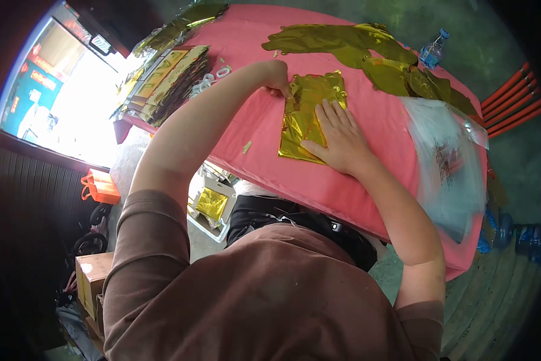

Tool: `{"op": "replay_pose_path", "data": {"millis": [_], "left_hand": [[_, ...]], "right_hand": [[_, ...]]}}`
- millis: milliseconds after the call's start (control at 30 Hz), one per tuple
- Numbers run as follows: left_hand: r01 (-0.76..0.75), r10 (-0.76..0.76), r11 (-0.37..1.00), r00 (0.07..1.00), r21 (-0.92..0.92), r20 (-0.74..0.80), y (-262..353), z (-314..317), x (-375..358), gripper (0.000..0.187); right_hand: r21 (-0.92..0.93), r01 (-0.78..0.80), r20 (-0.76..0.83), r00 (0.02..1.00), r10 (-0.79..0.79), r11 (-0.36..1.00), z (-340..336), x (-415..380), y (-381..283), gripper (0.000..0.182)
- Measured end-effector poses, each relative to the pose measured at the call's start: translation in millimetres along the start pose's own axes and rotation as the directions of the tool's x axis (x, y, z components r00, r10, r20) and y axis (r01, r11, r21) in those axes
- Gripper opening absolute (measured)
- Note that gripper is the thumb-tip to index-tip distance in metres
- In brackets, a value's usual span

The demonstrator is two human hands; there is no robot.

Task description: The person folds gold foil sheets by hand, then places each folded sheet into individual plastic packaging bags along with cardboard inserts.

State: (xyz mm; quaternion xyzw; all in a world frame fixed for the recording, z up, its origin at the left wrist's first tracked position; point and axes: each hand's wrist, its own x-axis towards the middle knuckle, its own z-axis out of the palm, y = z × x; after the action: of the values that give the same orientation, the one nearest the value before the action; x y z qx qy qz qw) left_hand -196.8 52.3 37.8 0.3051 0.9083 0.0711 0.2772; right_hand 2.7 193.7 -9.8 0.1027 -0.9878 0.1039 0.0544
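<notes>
A folded gold foil piece [298,129], much like a flat foil balloon, lies on the pink tablecloth [252,120] in front of me. My left hand [274,78] is closed, its fingertips pinching at the foil's upper left edge. Flat across the right side of the foil rests my right hand [341,137], fingers stretched out and pressing on it. The foil's upper edge is crumpled and uneven. Behind it, more loose gold foil shapes [342,43] are spread over the back of the table.
Stacked packets [168,84] and white rings [223,72] lie at the left. At the right are clear plastic bags [442,156] and a bottle [433,51]. Below the table edge stands a white bin [213,225] with a gold packet inside.
</notes>
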Motion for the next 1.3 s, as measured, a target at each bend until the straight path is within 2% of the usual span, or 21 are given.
{"op": "replay_pose_path", "data": {"millis": [67,167,300,367,400,467,600,667,700,733,767,833,867,933,967,1033,1067,1133,1200,1267,1300], "left_hand": [[0.048,-0.041,0.997,0.993,-0.060,0.109,3.1,-0.6,2.4,0.028],[0.093,-0.088,0.991,0.995,-0.101,0.054,3.1,2.6,-1.8,0.025],[0.039,-0.039,0.988,0.999,-0.150,0.005,-4.8,12.1,-7.1,0.024],[-0.085,0.038,0.919,0.991,-0.385,-0.128,-11.0,19.3,-14.7,0.021],[-0.086,0.039,0.919,0.991,-0.385,-0.127,-12.7,22.6,-17.3,0.021],[-0.229,0.107,0.840,0.958,-0.492,-0.265,-15.4,29.1,-20.4,0.014],[-0.285,0.154,0.760,0.952,-0.584,-0.264,-19.2,39.3,-23.9,0.010],[-0.386,0.187,0.680,0.914,-0.624,-0.361,-21.7,45.2,-26.2,0.012],[-0.387,0.191,0.677,0.914,-0.627,-0.358,-23.9,47.8,-27.8,0.012],[-0.401,0.190,0.670,0.906,-0.625,-0.378,-23.2,48.2,-32.6,0.012],[-0.416,0.190,0.662,0.898,-0.623,-0.398,-23.5,49.5,-36.1,0.012],[-0.435,0.204,0.631,0.892,-0.642,-0.404,-27.0,54.4,-40.3,0.012],[-0.451,0.214,0.605,0.886,-0.657,-0.412,-27.2,56.8,-42.5,0.012],[-0.473,0.222,0.573,0.876,-0.669,-0.429,-23.1,60.9,-51.7,0.013],[-0.491,0.227,0.543,0.867,-0.681,-0.444,-20.3,61.3,-55.6,0.014],[-0.504,0.256,0.509,0.863,-0.698,-0.436,-18.9,62.1,-56.7,0.013],[-0.518,0.284,0.477,0.856,-0.710,-0.433,-19.1,63.5,-57.5,0.013],[-0.501,0.294,0.461,0.865,-0.732,-0.407,-19.5,63.1,-55.7,0.012],[-0.491,0.311,0.445,0.869,-0.749,-0.385,-19.0,60.9,-56.7,0.012],[-0.355,0.266,0.390,0.927,-0.850,-0.265,-14.8,58.2,-61.3,0.010],[-0.355,0.268,0.389,0.926,-0.850,-0.265,-14.3,59.4,-61.5,0.010]], "right_hand": [[-0.004,-0.005,0.007,1.000,0.005,1.000,-1.6,-0.4,-0.2,0.083],[0.002,-0.007,0.000,1.000,0.007,1.000,-1.0,-0.2,-0.3,0.083],[-0.006,0.001,-0.010,1.000,-0.001,1.000,1.4,0.3,0.4,0.083],[-0.005,0.003,-0.021,1.000,-0.003,1.000,2.5,-0.1,0.4,0.083],[-0.006,0.007,-0.023,1.000,-0.007,1.000,2.2,-0.1,0.6,0.084],[-0.010,0.007,-0.027,1.000,-0.007,1.000,1.5,0.1,0.7,0.084],[0.035,-0.002,-0.022,1.000,0.003,0.999,2.1,-1.4,3.1,0.079],[0.080,-0.004,-0.037,0.999,0.007,0.997,4.7,0.9,9.2,0.075],[0.518,-0.036,-0.070,0.994,0.084,0.854,6.4,4.5,17.4,0.067],[0.847,-0.033,-0.067,0.984,0.168,0.531,6.5,7.7,26.1,0.059],[0.845,-0.039,-0.064,0.983,0.172,0.533,3.3,9.2,36.2,0.059],[0.834,0.019,-0.260,0.895,0.362,0.552,-4.2,9.8,55.7,0.044],[0.832,0.017,-0.260,0.895,0.363,0.554,-3.9,9.6,60.0,0.044],[0.929,-0.067,-0.118,0.880,0.459,0.365,-7.1,10.4,59.2,0.033],[0.928,-0.071,-0.114,0.880,0.461,0.365,-13.0,9.4,57.0,0.033],[0.944,-0.284,0.217,0.916,0.337,0.166,-28.3,7.8,52.0,0.021],[0.942,-0.291,0.225,0.916,0.332,0.164,-27.6,7.8,52.5,0.021],[0.886,-0.430,0.372,0.883,0.285,0.175,-27.9,8.0,56.6,0.010],[0.880,-0.439,0.380,0.880,0.285,0.182,-31.2,7.7,55.8,0.008],[0.875,-0.447,0.385,0.875,0.293,0.187,-31.7,6.2,54.0,0.007],[0.880,-0.438,0.373,0.877,0.303,0.186,-31.0,6.2,53.0,0.007]]}}
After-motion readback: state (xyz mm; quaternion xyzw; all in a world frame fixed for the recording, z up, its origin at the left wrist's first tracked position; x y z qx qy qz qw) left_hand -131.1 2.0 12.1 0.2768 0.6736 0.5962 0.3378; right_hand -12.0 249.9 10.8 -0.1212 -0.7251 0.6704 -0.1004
